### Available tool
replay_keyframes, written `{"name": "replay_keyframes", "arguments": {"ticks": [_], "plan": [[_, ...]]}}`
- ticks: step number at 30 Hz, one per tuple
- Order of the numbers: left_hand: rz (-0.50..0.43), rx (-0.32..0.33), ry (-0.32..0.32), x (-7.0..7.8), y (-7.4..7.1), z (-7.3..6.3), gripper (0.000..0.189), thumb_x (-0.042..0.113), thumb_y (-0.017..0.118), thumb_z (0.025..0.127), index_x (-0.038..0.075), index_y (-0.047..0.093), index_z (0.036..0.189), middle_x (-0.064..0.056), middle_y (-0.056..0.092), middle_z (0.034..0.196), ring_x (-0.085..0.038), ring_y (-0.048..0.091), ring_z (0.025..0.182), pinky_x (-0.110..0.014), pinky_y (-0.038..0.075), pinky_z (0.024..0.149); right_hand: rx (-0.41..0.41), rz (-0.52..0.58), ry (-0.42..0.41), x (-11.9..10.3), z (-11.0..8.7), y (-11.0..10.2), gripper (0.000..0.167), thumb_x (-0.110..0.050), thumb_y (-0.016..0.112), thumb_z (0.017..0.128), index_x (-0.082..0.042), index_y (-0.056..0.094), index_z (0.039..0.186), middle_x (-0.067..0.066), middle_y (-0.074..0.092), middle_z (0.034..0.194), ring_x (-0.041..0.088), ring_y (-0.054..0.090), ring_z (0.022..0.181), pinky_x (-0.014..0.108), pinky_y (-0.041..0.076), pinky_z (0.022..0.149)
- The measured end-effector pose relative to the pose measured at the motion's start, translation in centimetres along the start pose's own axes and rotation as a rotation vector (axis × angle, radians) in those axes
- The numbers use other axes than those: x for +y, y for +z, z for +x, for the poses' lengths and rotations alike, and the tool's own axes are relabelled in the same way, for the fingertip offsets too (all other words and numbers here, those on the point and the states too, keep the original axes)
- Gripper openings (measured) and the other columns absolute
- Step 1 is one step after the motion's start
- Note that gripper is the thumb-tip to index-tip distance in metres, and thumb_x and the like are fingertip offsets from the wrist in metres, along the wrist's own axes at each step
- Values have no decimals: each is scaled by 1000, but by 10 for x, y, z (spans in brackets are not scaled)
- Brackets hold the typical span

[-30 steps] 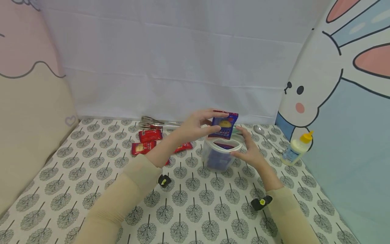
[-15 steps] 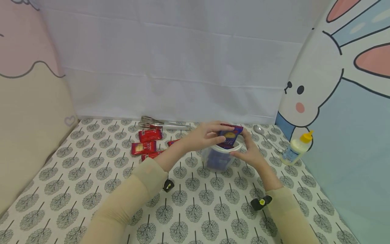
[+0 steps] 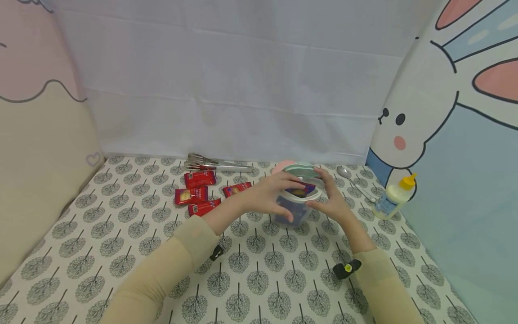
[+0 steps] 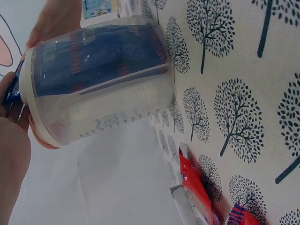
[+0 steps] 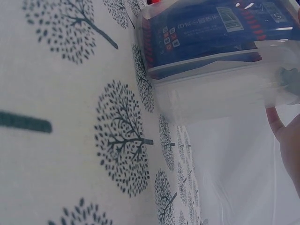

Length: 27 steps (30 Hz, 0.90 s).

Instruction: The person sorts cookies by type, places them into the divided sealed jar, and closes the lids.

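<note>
A clear plastic canister (image 3: pixel 293 213) with a white rim stands upright on the table, its green-and-pink lid (image 3: pixel 301 171) raised at the back. Blue wrapped packets (image 4: pixel 112 54) show through its wall. One blue-and-red packet (image 3: pixel 303 190) sits in the mouth, mostly below the rim. My left hand (image 3: pixel 267 193) reaches over the mouth; its extended fingers touch that packet's top while the thumb stands away from it. With thumb and fingers spread around the rim, my right hand (image 3: pixel 335 201) holds the canister from the right side.
Several red snack packets (image 3: pixel 200 179) lie left of the canister. Metal tongs (image 3: pixel 232 168) lie behind them. To the right are a spoon (image 3: pixel 356 184) and a yellow-capped squeeze bottle (image 3: pixel 391 200). A white curtain (image 3: pixel 226 90) hangs along the back edge.
The blue packet has gone down from above the canister into its mouth. My left hand has lowered with it and its thumb has let go. The right hand has stayed on the rim.
</note>
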<state>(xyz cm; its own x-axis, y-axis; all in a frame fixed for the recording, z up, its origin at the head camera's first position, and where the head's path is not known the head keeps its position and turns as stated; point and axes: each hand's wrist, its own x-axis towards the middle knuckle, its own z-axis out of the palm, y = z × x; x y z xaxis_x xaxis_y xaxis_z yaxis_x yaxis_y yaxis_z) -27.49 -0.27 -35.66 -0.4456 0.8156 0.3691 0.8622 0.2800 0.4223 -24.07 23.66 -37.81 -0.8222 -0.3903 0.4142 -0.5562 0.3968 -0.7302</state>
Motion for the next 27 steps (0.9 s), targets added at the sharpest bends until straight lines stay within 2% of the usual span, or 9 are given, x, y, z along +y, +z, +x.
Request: {"name": "replay_keyframes", "arguments": {"ticks": [2, 4, 10, 14, 20, 24, 27], "plan": [[26, 15, 33, -2, 2, 0, 85, 50, 83, 61, 12, 54, 132, -4, 48, 137, -19, 41, 129, -34, 39, 105, -2, 3, -4, 0, 0, 0, 91, -22, 76, 78, -2, 17, 144, 31, 31, 138, 50, 31, 127, 70, 21, 103], [52, 32, 67, -4, 4, 0, 84, 48, 84, 60, 10, 56, 130, -5, 50, 134, -19, 43, 127, -33, 38, 106, -5, 9, -7, 0, 0, 0, 91, -21, 76, 78, -2, 17, 144, 31, 32, 137, 50, 33, 125, 69, 23, 103], [249, 7, 153, -11, 10, 0, 84, 59, 79, 61, 10, 59, 126, -7, 55, 132, -21, 44, 128, -33, 27, 114, -6, 24, -14, 3, 1, 0, 89, -14, 76, 78, -3, 17, 144, 31, 33, 135, 46, 37, 122, 66, 28, 101], [326, -24, 112, -10, 12, -3, 86, 63, 75, 62, 13, 56, 129, -3, 53, 135, -20, 39, 132, -33, 21, 116, -8, 28, -6, 4, 2, -1, 89, -7, 75, 77, -3, 18, 144, 31, 32, 135, 42, 37, 121, 63, 29, 100], [454, -58, 38, -1, 16, -4, 79, 65, 66, 74, 17, 48, 134, -2, 47, 141, -19, 33, 135, -35, 16, 118, 5, -2, 11, 3, 2, -2, 90, -1, 74, 74, -4, 18, 145, 28, 35, 135, 41, 39, 120, 62, 30, 101], [474, -38, 45, 3, 17, -7, 65, 50, 69, 80, 15, 49, 131, -4, 47, 139, -21, 34, 135, -34, 15, 118, 6, 6, 22, 2, 2, -1, 90, -1, 74, 74, -4, 18, 145, 29, 35, 134, 39, 40, 118, 63, 30, 101], [437, 49, 114, 3, 18, -9, 56, 37, 73, 81, 11, 53, 126, -6, 49, 137, -21, 37, 132, -31, 18, 117, 6, 25, 19, 3, 1, -1, 89, -1, 74, 74, -4, 19, 144, 29, 34, 134, 24, 41, 118, 62, 31, 100]]}}
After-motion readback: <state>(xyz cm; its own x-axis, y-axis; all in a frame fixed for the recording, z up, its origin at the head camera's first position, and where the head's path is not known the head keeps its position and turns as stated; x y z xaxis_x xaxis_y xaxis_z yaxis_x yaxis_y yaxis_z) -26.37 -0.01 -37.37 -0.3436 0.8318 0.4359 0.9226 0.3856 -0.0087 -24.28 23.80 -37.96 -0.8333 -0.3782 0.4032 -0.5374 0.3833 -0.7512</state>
